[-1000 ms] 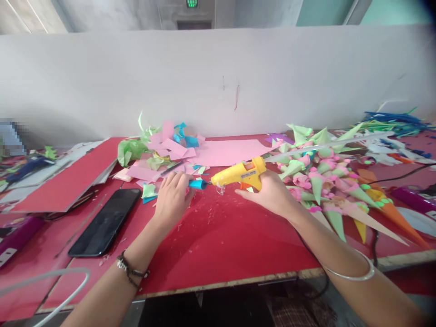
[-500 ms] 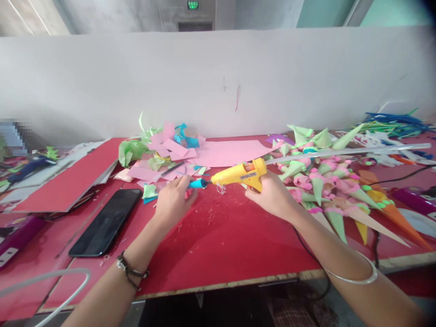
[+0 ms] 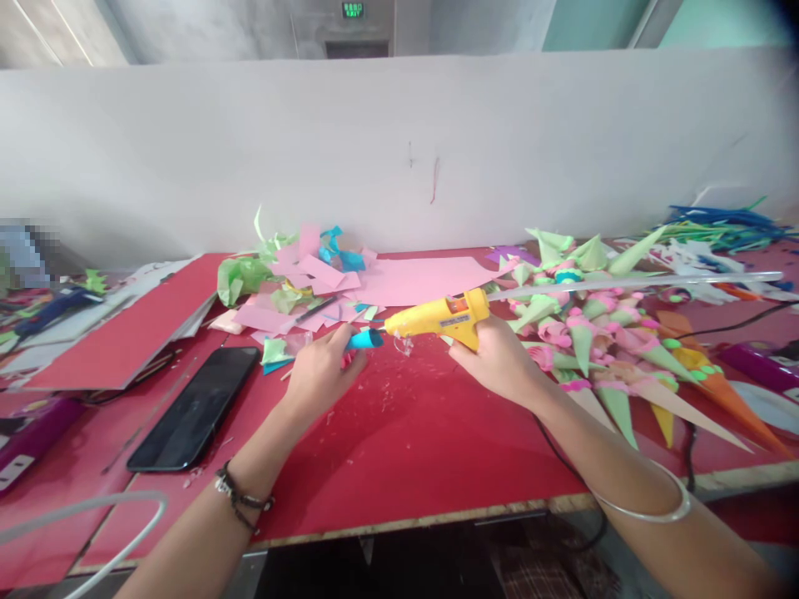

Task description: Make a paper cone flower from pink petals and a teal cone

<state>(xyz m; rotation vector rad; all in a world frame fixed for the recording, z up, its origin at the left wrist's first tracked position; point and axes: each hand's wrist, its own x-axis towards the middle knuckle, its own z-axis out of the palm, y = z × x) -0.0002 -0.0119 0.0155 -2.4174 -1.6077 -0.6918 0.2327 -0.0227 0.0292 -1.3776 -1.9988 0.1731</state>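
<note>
From my end the biggest thing in view is the long white partition [image 3: 399, 150]; before it runs the red-topped table [image 3: 437, 449], with a heap of pale green, pink and orange paper-like cones [image 3: 582, 341] to the right; a flat pink sheet [image 3: 424, 279] lies at the back, and a black rectangular phone [image 3: 193, 408] to the left.

I have the yellow plastic glue gun [image 3: 430, 319] above the table, level or nearly so, a long clear rod [image 3: 655, 281] running out behind it over the cones; my right hand [image 3: 508, 362] is wrapped around the handle, though I cannot tell how far the trigger is pressed; my left hand [image 3: 318, 366] is nearly closed, thumb and fingers pinching the small blue rolled tube [image 3: 364, 339], whose dark open end faces the gun.

The live spot is that open end; the gun's thin metal nozzle [image 3: 383, 330] is right at its rim, touching or just beside it, I cannot tell which; I judge the two lined up for glue at the edge, but no fresh bead shows; smallest of all, clear glue strings [image 3: 404, 343] hang under the gun's front.
</note>
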